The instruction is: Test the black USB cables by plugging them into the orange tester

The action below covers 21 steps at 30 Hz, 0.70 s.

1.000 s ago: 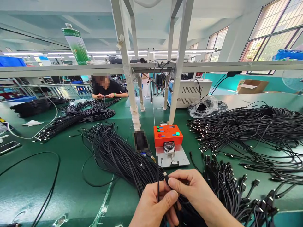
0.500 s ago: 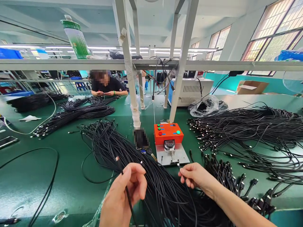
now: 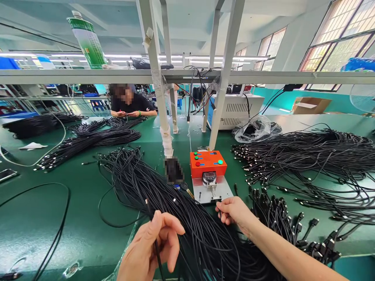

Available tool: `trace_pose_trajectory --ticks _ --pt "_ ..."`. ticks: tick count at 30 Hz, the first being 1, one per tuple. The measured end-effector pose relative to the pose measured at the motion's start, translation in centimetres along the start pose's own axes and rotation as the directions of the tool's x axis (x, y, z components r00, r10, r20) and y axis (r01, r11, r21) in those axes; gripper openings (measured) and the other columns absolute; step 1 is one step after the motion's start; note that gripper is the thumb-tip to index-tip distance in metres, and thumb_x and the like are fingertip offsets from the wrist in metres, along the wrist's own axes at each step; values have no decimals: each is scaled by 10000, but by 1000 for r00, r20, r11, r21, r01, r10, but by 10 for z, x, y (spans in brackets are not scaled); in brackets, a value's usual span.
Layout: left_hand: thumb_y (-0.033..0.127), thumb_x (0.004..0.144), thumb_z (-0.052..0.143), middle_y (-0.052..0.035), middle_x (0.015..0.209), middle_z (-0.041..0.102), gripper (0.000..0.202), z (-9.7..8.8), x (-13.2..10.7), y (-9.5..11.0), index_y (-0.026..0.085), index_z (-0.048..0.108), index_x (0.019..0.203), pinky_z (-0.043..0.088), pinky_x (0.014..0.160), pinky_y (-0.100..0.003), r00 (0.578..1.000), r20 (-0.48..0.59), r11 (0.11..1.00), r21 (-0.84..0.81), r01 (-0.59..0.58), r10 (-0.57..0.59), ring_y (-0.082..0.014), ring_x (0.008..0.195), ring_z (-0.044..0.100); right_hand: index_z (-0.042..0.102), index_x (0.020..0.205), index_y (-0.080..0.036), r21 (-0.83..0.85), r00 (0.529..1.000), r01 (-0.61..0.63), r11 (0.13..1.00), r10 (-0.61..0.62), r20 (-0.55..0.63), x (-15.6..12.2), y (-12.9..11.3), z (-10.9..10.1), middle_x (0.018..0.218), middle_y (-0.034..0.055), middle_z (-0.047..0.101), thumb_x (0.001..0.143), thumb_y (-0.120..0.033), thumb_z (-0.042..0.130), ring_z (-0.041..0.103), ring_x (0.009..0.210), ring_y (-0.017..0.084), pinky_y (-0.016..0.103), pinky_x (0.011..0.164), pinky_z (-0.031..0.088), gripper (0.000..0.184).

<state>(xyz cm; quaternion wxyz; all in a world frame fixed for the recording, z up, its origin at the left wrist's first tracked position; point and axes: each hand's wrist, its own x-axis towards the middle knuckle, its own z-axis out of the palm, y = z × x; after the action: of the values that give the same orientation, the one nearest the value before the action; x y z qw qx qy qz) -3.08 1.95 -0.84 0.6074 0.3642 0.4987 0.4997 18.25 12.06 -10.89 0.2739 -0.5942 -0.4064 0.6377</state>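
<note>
My left hand (image 3: 152, 246) is closed on a black cable (image 3: 149, 208), pinched by thumb and fingers, its metal plug tip pointing up. The fingertips of my right hand (image 3: 231, 210) pinch a cable end at the front edge of a metal test plate (image 3: 202, 195); the plug itself is hidden by the fingers and fixture. On that plate sits a round digital gauge (image 3: 209, 177), in front of an orange box (image 3: 208, 164) with green and red buttons. A thick bundle of black cables (image 3: 164, 195) runs beneath both hands.
More cable piles lie at the right (image 3: 307, 156) and back left (image 3: 108, 132). A taped metal post (image 3: 166, 142) and a second post (image 3: 218, 117) rise behind the box. Across the table a person (image 3: 133, 103) works. A phone (image 3: 8, 175) lies far left.
My right hand has moved slightly left and up, bringing its cable end up against the fixture. My left hand has dipped a little with its cable. The view has shifted slightly.
</note>
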Motion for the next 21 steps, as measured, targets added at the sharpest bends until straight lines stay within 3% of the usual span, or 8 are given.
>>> trace_pose_trajectory --ticks 4,7,9,12,15,21 --pt "489 823 374 25 312 396 411 -4 -2 -2 164 595 700 136 430 -248 998 -1 997 58 57 -57 -76 365 209 541 621 -79 21 1000 7 1000 -6 -26 -2 -3 3 425 30 546 811 -222 491 430 291 38 129 314 325 243" --pt "496 825 374 64 329 299 382 -7 2 -7 181 582 763 138 415 -238 999 15 998 -40 44 -43 -80 389 139 540 612 -80 26 1000 -2 1000 3 -29 -1 -4 4 416 29 542 808 -215 491 433 291 42 134 314 330 243" --pt "509 833 337 49 406 371 397 -7 6 -8 194 576 856 187 412 -212 999 30 985 -167 39 -34 -77 404 187 538 611 -80 27 1000 -5 1000 5 -25 -1 -4 3 413 27 540 809 -215 488 435 294 41 132 318 332 245" --pt "403 857 370 18 543 477 306 -6 9 -8 186 585 867 282 426 -191 999 26 962 -270 48 -43 -64 433 278 536 613 -82 35 1000 11 999 -11 -10 0 -2 3 406 25 535 812 -224 488 423 292 37 129 317 319 249" --pt "311 853 430 18 542 495 225 -3 9 -10 162 592 811 302 411 -171 997 8 974 -214 78 -78 -47 415 288 538 619 -82 44 1000 26 999 -26 3 1 1 1 411 27 539 812 -230 490 417 292 36 133 318 314 247" --pt "334 841 456 9 525 527 237 1 7 -14 150 604 827 310 382 -151 997 24 985 -155 79 -76 -28 377 298 542 629 -87 40 1000 22 999 -22 10 3 1 4 424 30 545 805 -240 498 424 302 41 139 328 320 238"
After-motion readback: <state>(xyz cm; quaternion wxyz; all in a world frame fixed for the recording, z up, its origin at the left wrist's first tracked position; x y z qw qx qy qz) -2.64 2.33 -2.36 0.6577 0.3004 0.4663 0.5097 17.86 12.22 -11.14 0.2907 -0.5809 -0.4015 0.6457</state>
